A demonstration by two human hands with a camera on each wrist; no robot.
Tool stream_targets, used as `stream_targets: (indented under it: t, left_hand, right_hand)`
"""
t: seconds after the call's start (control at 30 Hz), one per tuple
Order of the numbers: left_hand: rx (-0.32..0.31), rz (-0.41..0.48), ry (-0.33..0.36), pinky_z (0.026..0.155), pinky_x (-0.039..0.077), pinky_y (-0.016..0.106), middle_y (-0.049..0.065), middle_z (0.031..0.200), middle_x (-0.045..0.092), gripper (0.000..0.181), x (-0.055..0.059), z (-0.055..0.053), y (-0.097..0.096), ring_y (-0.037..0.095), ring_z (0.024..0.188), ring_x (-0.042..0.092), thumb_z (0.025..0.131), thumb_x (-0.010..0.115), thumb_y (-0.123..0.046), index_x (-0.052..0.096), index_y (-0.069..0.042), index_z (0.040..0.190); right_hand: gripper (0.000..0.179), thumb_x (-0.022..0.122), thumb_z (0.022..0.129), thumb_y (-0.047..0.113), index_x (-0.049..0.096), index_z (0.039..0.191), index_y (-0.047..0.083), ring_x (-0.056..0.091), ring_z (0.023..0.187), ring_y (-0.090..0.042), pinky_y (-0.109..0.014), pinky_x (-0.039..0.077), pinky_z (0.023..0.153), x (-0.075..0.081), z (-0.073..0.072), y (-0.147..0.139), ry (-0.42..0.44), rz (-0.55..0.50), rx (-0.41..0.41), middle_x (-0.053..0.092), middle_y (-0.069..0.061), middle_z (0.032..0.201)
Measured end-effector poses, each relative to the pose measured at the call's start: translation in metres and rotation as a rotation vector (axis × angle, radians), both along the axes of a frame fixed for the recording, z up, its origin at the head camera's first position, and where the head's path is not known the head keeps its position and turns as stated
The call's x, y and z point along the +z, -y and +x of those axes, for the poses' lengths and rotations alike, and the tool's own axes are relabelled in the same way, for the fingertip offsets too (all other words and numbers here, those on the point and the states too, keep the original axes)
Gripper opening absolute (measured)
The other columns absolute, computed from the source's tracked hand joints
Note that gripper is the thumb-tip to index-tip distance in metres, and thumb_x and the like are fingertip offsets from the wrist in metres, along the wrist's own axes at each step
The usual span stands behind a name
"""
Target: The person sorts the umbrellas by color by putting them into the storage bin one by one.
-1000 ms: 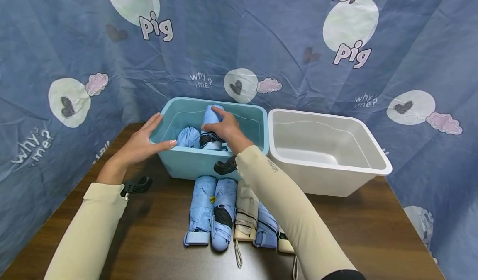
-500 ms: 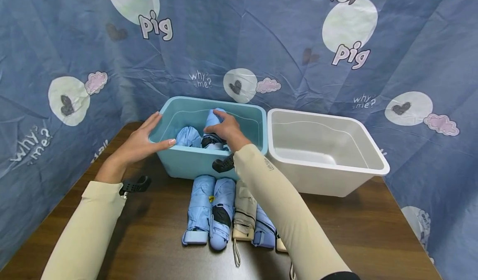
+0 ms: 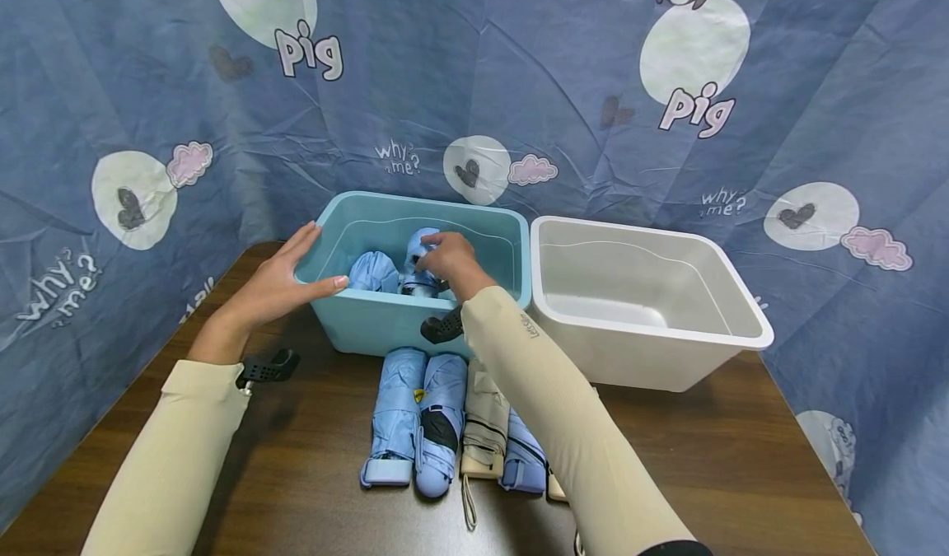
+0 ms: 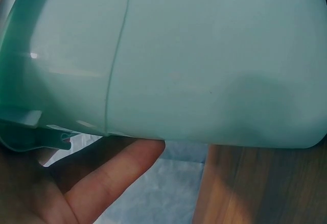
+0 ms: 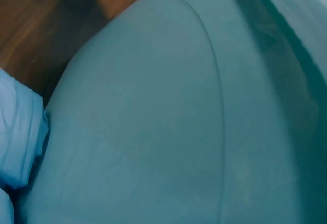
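Note:
My left hand [image 3: 285, 278] rests at the left end of the teal bin [image 3: 371, 325], thumb along the near rim and fingers spread against the end wall. In the left wrist view, a straight finger [image 4: 120, 180] touches the bin's outer wall. Inside the bin, my right hand [image 3: 455, 263] has its fingertips over a folded light blue umbrella [image 3: 417, 239] with a black patch; I cannot tell whether it still grips it. Left of that umbrella lies another light blue bundle [image 3: 373, 272]. The right wrist view shows mostly bin wall, with light blue folded fabric [image 5: 19, 129] at its left edge.
A white bin [image 3: 645, 346] stands directly right of the teal one. In front lie several folded umbrellas: a light blue one [image 3: 396, 416], a rounded-handle blue one [image 3: 441, 432], a beige one [image 3: 485, 424] and a periwinkle one [image 3: 525, 453]. My right forearm covers part of another.
The umbrella under my right hand has sunk lower in the teal bin, and more of it shows left of the fingers. My right hand has shifted slightly right and down. My left hand stays in place.

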State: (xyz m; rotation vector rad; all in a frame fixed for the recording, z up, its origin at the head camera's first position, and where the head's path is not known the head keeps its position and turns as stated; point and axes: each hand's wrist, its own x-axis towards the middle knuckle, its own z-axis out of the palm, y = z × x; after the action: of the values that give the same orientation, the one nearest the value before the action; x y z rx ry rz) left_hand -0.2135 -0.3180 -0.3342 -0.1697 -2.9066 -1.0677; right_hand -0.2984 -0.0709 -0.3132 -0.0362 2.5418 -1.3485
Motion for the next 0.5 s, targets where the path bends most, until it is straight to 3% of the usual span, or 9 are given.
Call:
stream_targets:
  t: [0.13, 0.5]
  left_hand:
    - [-0.007, 0.007, -0.004, 0.106, 0.017, 0.068, -0.01, 0.161, -0.006, 0.101, -0.0017, -0.0003, 0.0007, 0.037, 0.146, 0.003, 0.084, 0.067, -0.053, 0.005, -0.021, 0.157]
    - [-0.013, 0.009, -0.004, 0.106, 0.017, 0.069, -0.011, 0.161, -0.007, 0.101, -0.0021, -0.0012, 0.0016, 0.038, 0.146, 0.003, 0.084, 0.067, -0.053, 0.004, -0.022, 0.157]
  right_hand:
    - [0.043, 0.072, 0.086, 0.008, 0.066, 0.127, 0.022, 0.061, 0.108, -0.028, -0.041, 0.055, 0.082, 0.0003, 0.0001, 0.0014, 0.081, -0.071, 0.004, 0.051, -0.007, 0.138]
    - [0.045, 0.073, 0.087, 0.016, 0.063, 0.13, 0.021, 0.054, 0.117, -0.028, -0.046, 0.05, 0.091, -0.001, -0.0021, 0.0015, 0.075, -0.012, 0.039, 0.051, -0.008, 0.138]
